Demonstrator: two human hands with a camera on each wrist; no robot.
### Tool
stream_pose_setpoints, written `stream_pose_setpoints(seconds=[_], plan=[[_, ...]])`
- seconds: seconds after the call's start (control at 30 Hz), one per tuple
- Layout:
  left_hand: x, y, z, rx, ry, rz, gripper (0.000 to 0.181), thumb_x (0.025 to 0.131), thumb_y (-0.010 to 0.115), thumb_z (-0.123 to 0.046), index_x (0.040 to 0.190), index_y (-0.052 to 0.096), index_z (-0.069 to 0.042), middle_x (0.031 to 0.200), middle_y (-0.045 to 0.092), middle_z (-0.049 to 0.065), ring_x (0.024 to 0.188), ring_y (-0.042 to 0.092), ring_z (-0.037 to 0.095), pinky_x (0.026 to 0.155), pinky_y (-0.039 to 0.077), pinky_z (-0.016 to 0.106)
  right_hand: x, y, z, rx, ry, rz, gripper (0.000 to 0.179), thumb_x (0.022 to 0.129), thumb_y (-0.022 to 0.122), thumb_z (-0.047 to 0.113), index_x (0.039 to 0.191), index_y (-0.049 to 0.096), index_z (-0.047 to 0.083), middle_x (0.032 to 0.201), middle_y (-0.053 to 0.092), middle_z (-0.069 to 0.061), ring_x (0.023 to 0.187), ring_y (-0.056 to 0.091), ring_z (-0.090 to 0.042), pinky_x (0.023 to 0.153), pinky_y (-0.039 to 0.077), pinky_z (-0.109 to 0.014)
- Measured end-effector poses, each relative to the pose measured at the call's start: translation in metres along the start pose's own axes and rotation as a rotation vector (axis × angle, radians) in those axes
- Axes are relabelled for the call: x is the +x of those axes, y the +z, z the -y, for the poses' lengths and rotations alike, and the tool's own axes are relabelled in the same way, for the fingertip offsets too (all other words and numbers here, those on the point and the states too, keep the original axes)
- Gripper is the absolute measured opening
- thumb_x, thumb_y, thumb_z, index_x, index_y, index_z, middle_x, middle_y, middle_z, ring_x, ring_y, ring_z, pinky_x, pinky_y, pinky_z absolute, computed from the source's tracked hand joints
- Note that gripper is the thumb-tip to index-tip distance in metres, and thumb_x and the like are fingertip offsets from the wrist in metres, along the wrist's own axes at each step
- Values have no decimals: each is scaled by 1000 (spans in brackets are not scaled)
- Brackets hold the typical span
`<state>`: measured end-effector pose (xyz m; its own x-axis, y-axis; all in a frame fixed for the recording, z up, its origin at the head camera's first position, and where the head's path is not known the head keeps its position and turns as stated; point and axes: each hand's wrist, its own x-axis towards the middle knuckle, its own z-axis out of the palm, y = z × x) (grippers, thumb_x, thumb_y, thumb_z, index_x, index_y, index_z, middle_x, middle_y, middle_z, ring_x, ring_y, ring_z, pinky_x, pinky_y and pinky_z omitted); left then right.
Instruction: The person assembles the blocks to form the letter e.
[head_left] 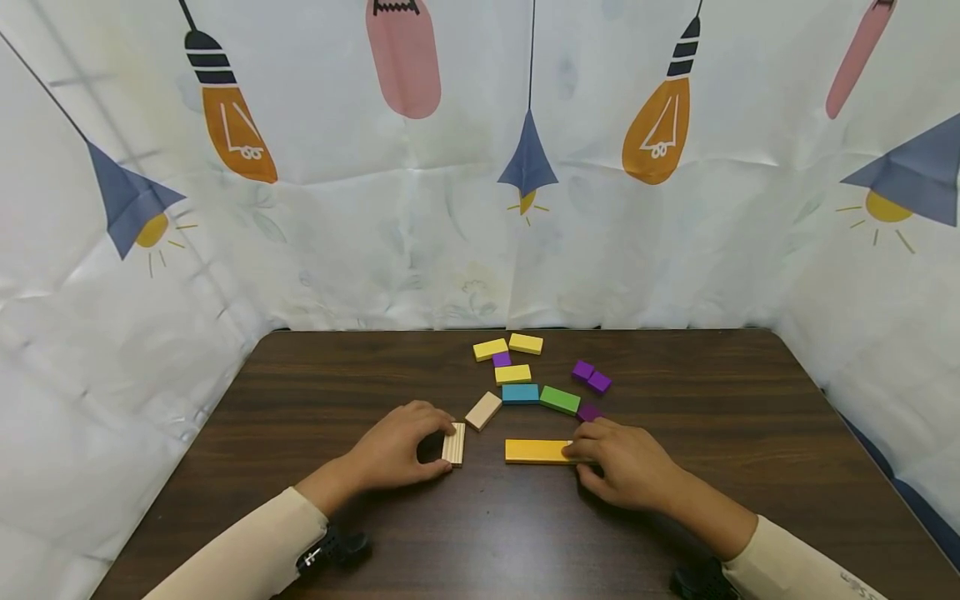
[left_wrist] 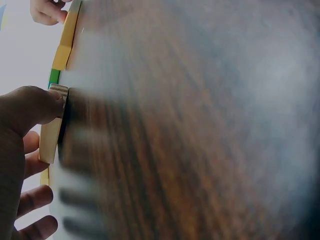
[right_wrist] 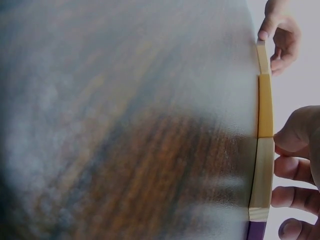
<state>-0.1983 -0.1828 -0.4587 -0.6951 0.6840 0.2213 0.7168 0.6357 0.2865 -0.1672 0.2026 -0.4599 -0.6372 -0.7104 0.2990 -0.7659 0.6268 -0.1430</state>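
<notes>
At the left of the group of wooden blocks, my left hand [head_left: 401, 446] pinches a plain wooden block [head_left: 454, 446], thumb at its near end and fingers at its far end. Its grooved end shows in the left wrist view. My right hand [head_left: 626, 462] has bent fingers about another plain wooden block [right_wrist: 262, 175], mostly covered by the hand in the head view. That block adjoins the right end of an orange-yellow block [head_left: 536, 452]. A second plain block [head_left: 483, 411] lies slanted just beyond the left hand's block.
Behind lie a blue block [head_left: 521, 394], a green block [head_left: 560, 400] and several yellow blocks [head_left: 513, 374]. A small purple block [head_left: 501, 359] sits between yellow ones; further purple blocks [head_left: 583, 371] lie right. The dark wooden table [head_left: 337, 367] meets a printed white curtain [head_left: 450, 250].
</notes>
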Motion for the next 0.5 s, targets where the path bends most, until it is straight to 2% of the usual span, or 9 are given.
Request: stream_pose_setpoints(seconds=[0.23, 0.5], plan=[[-1, 1, -8, -6, 3, 15, 43, 83, 85, -37, 117, 70, -16, 125, 66, -5, 119, 56, 18, 100, 47, 48, 0, 1, 0, 3, 0, 5, 19, 89, 76, 20, 108, 79, 19, 105, 66, 7, 92, 61, -11, 65, 54, -27], [0, 5, -12, 14, 26, 6, 45, 83, 84, -39, 119, 70, -16, 124, 66, -5, 119, 56, 19, 101, 46, 48, 0, 0, 0, -2, -1, 1, 20, 89, 76, 20, 108, 79, 19, 105, 66, 6, 91, 61, -11, 66, 54, -28]])
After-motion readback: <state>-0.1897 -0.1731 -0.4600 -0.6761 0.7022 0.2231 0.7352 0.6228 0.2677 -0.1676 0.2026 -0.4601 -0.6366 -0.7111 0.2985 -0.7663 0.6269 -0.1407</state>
